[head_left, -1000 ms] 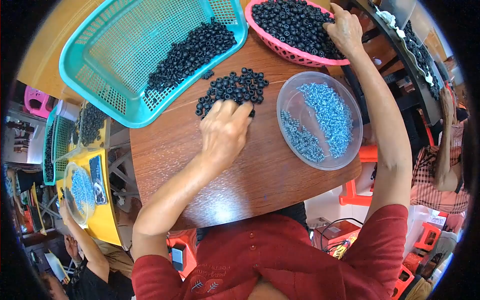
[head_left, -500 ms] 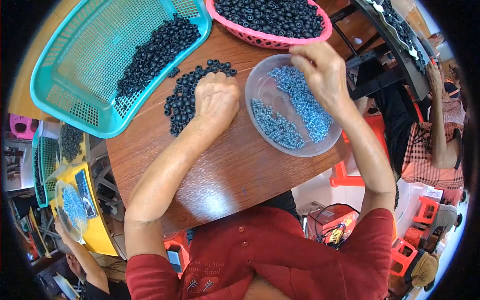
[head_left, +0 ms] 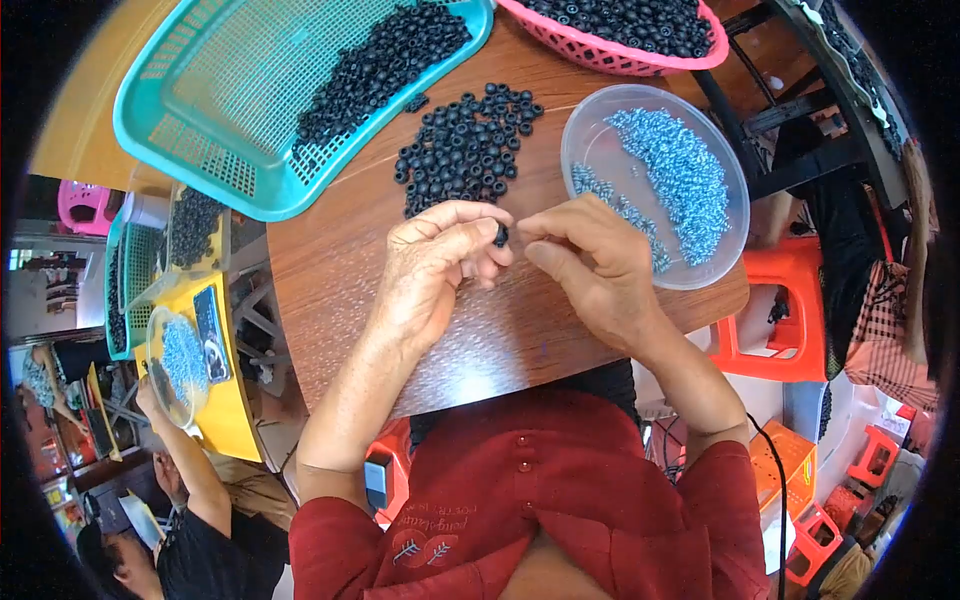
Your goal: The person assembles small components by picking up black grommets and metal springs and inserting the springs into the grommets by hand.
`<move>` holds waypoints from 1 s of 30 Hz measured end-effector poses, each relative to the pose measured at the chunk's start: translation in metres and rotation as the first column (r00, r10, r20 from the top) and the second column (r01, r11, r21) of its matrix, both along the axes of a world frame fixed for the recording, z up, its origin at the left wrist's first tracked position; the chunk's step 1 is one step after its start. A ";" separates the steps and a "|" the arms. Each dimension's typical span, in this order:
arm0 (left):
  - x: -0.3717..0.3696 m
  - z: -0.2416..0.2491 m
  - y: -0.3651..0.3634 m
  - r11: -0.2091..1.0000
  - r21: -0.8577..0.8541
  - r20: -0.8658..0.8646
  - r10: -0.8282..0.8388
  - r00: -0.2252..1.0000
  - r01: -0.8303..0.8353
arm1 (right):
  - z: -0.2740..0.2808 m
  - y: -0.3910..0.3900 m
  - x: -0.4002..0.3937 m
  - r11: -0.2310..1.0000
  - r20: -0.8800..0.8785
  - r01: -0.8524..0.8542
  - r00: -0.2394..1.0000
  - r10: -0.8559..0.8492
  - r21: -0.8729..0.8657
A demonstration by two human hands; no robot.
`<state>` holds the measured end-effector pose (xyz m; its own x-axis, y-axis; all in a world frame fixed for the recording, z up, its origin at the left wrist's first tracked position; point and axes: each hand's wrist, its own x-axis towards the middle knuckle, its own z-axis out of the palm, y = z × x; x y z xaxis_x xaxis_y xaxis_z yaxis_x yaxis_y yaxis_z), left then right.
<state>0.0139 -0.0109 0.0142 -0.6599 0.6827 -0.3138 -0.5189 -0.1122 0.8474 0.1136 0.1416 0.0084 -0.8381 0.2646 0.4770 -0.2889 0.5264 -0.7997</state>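
Observation:
My left hand (head_left: 430, 265) is closed in a pinch on a small black ring-shaped part (head_left: 500, 236), held just above the table. Facing it, my right hand (head_left: 600, 265) has thumb and forefinger together near that part; what they pinch, if anything, is too small to name. Beyond my left hand lies a loose pile of black ring-shaped parts (head_left: 465, 145) on the wood. To the right stands a clear round tub (head_left: 585, 125), holding small shiny bluish metal parts (head_left: 680, 165) in two heaps.
A teal mesh basket (head_left: 215, 100) with black parts sits at the back left. A pink basket (head_left: 640, 62) of similar parts stands at the back right. The brown table (head_left: 340, 290) ends near my body. At left, another person's arm (head_left: 190, 450) reaches a yellow table (head_left: 235, 400).
My left hand has left the black pile and come nearer with a black part. My right hand has moved from above the tub to meet it. The view has shifted.

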 end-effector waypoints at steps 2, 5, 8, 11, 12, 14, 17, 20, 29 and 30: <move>0.003 -0.005 -0.007 0.999 0.037 0.020 0.004 1.000 -0.005 | -0.002 -0.010 0.002 1.000 0.014 0.004 1.000 -0.004 -0.030; 0.010 -0.010 -0.014 0.995 0.063 0.011 0.073 0.997 -0.073 | -0.005 -0.022 0.002 0.999 -0.008 0.038 0.999 -0.038 -0.018; 0.016 -0.019 -0.016 0.984 0.117 -0.020 0.134 0.991 -0.131 | -0.010 -0.030 0.000 0.993 -0.087 0.090 0.993 -0.084 0.070; 0.024 -0.020 -0.017 0.977 0.111 -0.084 0.191 0.978 -0.182 | -0.015 -0.032 -0.001 0.984 -0.151 0.121 0.983 -0.101 0.129; 0.027 -0.017 -0.016 0.977 0.110 -0.081 0.192 0.978 -0.182 | -0.016 -0.033 -0.002 0.983 -0.177 0.122 0.979 -0.097 0.136; 0.031 -0.012 -0.016 0.969 0.065 -0.182 0.246 0.952 -0.238 | -0.016 -0.035 -0.001 0.989 -0.161 0.107 0.983 -0.090 0.100; 0.034 -0.012 -0.025 0.981 0.003 -0.306 0.185 0.934 -0.194 | -0.016 -0.038 0.000 0.997 -0.119 0.079 0.990 -0.078 0.000; 0.038 -0.011 -0.031 0.977 -0.053 -0.400 0.168 0.901 -0.206 | -0.014 -0.037 0.006 0.993 -0.026 0.043 0.999 -0.046 -0.108; 0.034 0.001 -0.034 0.922 -0.198 -0.929 -0.067 0.363 -0.334 | -0.016 -0.043 0.007 0.905 0.131 -0.003 0.989 0.064 -0.425; 0.034 0.002 -0.034 0.922 -0.198 -0.929 -0.068 0.364 -0.333 | -0.017 -0.044 0.007 0.900 0.123 -0.021 0.989 0.083 -0.435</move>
<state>0.0477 -0.0445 0.0158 -0.7404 0.5550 0.3792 0.5853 0.2551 0.7696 0.1205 0.0977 -0.0090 -0.9045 0.3731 0.2066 -0.1790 0.1078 -0.9779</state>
